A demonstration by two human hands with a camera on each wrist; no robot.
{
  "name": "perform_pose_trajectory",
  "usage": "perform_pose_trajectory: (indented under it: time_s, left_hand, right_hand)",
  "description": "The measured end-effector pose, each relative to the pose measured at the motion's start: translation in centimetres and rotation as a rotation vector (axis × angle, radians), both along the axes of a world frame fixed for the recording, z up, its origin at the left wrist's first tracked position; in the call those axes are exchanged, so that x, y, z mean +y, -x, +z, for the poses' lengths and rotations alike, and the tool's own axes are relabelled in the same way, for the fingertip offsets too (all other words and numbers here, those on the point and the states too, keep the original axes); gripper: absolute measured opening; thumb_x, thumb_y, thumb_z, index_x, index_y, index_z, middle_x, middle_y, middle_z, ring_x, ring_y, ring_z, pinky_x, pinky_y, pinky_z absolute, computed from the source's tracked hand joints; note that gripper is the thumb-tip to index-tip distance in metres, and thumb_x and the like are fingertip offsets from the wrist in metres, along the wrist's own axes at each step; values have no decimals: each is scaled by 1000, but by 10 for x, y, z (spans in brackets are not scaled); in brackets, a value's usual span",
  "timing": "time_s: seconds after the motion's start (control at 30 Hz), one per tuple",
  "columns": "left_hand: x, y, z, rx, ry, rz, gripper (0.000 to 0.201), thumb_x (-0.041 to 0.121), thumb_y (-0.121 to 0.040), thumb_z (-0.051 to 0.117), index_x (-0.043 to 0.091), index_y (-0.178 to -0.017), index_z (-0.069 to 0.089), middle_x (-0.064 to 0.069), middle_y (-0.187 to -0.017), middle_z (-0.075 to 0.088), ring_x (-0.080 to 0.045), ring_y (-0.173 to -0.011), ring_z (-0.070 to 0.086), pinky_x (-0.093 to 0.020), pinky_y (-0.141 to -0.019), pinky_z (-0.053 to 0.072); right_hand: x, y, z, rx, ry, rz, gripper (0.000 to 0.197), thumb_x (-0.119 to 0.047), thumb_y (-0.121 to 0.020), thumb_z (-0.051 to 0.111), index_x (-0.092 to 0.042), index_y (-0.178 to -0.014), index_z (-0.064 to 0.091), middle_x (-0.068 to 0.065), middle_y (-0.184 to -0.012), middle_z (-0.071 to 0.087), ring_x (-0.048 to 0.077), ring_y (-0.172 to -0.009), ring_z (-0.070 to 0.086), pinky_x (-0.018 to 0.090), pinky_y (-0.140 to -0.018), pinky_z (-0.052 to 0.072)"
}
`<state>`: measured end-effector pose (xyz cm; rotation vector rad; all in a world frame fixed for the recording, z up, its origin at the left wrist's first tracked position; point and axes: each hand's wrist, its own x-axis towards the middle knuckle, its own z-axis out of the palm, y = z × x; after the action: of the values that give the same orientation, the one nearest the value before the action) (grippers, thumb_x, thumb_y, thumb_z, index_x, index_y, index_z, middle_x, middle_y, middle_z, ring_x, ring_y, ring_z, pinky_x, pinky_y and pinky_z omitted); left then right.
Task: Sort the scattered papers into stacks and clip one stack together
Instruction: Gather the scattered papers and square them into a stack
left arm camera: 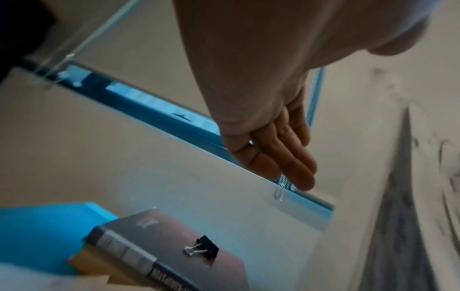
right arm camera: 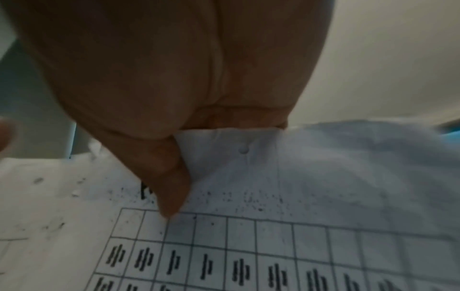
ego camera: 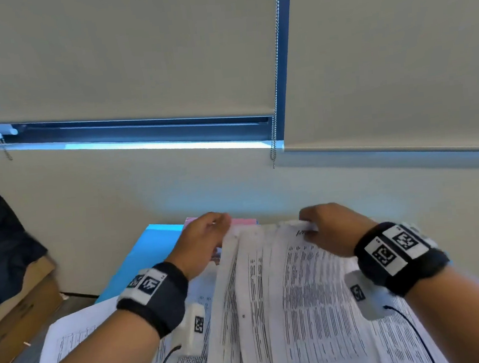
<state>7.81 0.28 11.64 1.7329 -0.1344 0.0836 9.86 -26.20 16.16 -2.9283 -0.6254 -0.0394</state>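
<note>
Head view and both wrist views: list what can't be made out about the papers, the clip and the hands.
- Text on the papers: motion blur in head view, illegible.
- Left hand contact with papers: the hand's back hides it in head view; fingers straight in left wrist view.
- Right hand fingers: behind the sheet, only thumb shows.
- Binder clip on book: hidden by papers in head view.

Dim, blue-tinged window light; motion blur
</note>
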Motion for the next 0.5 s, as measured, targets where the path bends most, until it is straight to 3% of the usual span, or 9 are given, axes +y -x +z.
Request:
perform_pose_trajectory:
  time_s: [0.1, 0.17, 0.23, 0.33, 0.5]
  left_hand:
    - [13, 32, -6, -43, 82, -76, 61, 67, -59, 76, 18, -95, 65, 15, -86, 68, -2, -74, 63, -14, -68, 49]
    - [16, 50, -17, -18, -10, -71, 69, 60, -58, 83, 21, -111, 65, 11, -105, 75, -7, -97, 69, -24, -85, 54]
    - [17, 64, -26, -39, -99, 11, 54, 40, -66, 86, 26, -115, 66, 9, -111, 74, -10, -106, 68, -34, -93, 54]
    - [16, 80, -28, -66, -59, 158, 35, 11, -76, 81, 27, -106, 69, 12, -103, 76, -6, -98, 70, -29, -88, 55]
    - [19, 100, -25, -98, -24, 299, 26, 8, -76, 80, 24, -94, 71, 16, -86, 76, 0, -83, 70, -13, -69, 52]
  right_hand:
    - [6, 11, 40, -65, -37, 11, 25, -22, -90, 61, -26, -70, 46, -9, -76, 52, 15, -73, 53, 22, -56, 36]
    - [15, 21, 63, -110, -59, 35, 30, -22, -88, 64, -27, -67, 43, -10, -75, 50, 11, -68, 49, 22, -53, 33]
    - [28, 33, 80, -144, -75, 62, 24, -23, -87, 66, -26, -71, 47, -8, -77, 52, 4, -67, 48, 22, -53, 32]
    - [49, 55, 95, -164, -72, 108, 25, -27, -86, 69, -27, -73, 48, -10, -76, 53, 3, -66, 47, 20, -52, 30]
    - [84, 86, 107, -163, -102, 201, 33, -38, -83, 73, -29, -69, 44, -12, -70, 51, 4, -63, 48, 22, -51, 30]
